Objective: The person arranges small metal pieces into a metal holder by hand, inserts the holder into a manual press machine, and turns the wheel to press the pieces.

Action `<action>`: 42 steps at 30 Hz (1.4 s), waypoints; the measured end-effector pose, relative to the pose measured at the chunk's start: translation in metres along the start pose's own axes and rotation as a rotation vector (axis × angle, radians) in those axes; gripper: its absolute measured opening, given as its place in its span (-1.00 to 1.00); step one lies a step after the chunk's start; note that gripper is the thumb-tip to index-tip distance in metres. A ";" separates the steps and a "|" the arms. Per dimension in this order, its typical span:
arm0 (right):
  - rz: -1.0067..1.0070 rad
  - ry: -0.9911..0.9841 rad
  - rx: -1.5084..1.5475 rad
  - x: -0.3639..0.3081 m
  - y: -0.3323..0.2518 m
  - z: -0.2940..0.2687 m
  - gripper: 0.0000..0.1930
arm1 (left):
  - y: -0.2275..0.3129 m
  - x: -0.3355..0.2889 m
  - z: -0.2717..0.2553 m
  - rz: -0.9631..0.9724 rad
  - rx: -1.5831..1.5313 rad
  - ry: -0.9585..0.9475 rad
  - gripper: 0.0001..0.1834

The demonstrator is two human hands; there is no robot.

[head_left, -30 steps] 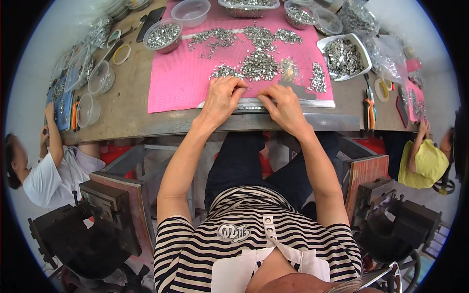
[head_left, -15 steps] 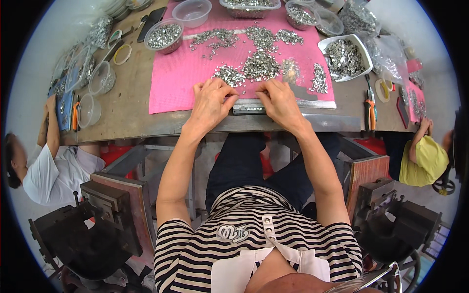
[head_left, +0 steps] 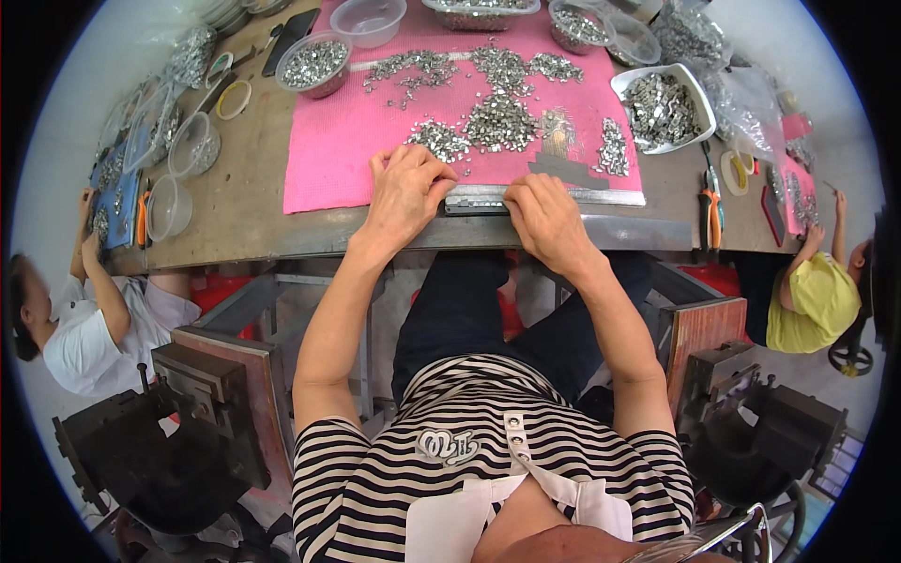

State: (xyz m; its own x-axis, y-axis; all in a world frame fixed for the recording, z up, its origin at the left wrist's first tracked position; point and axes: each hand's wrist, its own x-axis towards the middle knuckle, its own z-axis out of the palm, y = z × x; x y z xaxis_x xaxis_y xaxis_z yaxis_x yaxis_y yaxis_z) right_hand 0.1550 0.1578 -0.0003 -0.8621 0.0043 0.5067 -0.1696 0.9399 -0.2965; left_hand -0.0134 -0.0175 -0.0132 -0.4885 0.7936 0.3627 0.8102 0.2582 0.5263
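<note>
My left hand (head_left: 405,195) is closed in a pinch at the left end of a narrow dark metal strip (head_left: 474,205) along the bench's front edge. Small pale metal pieces seem to sit in a row on it. At the strip's right end my right hand (head_left: 549,218) also has its fingers pressed together. Whatever either pinch holds is too small or hidden to make out. Just beyond the fingertips, heaps of small shiny metal pieces (head_left: 501,124) lie on a pink mat (head_left: 328,155). A flat silver bar (head_left: 610,198) runs along the mat's near edge.
A white tray (head_left: 709,111) of metal parts stands at right, near orange-handled pliers (head_left: 710,211). Clear plastic tubs (head_left: 345,80) line the back and left. A person in white (head_left: 84,338) works at left, another in yellow (head_left: 815,305) at right. Dark vises (head_left: 202,385) flank me below.
My right hand has shifted slightly right and nearer, uncovering more of the strip. My left hand stays nearly in place. The person at right has raised one hand; the left person's arms have moved.
</note>
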 end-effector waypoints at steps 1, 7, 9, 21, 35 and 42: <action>-0.035 0.003 -0.054 -0.001 -0.001 0.000 -0.81 | 0.000 -0.001 0.001 0.000 0.000 0.000 -0.94; -0.160 -0.053 -0.109 0.001 0.002 -0.007 -0.84 | 0.000 -0.002 0.003 -0.010 -0.022 0.050 -0.95; -0.172 -0.046 -0.120 0.001 0.002 -0.006 -0.84 | 0.000 -0.001 0.003 0.006 0.002 0.045 -0.95; 0.004 -0.132 0.053 0.028 0.008 -0.006 -0.86 | -0.001 -0.003 0.003 -0.004 -0.013 0.058 -0.95; 0.485 -0.161 0.251 0.034 0.040 -0.002 -0.86 | 0.035 -0.001 0.020 0.000 -0.291 0.087 -0.96; 0.390 -0.122 0.323 0.023 0.045 -0.001 -0.87 | 0.052 -0.002 0.040 0.121 -0.289 0.093 -0.91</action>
State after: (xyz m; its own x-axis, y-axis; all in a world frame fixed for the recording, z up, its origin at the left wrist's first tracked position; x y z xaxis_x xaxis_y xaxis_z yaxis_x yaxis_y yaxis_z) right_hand 0.1279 0.2008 -0.0014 -0.9366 0.2751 0.2169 0.0527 0.7227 -0.6891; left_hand 0.0425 0.0167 -0.0174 -0.4331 0.7515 0.4976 0.7449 -0.0124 0.6671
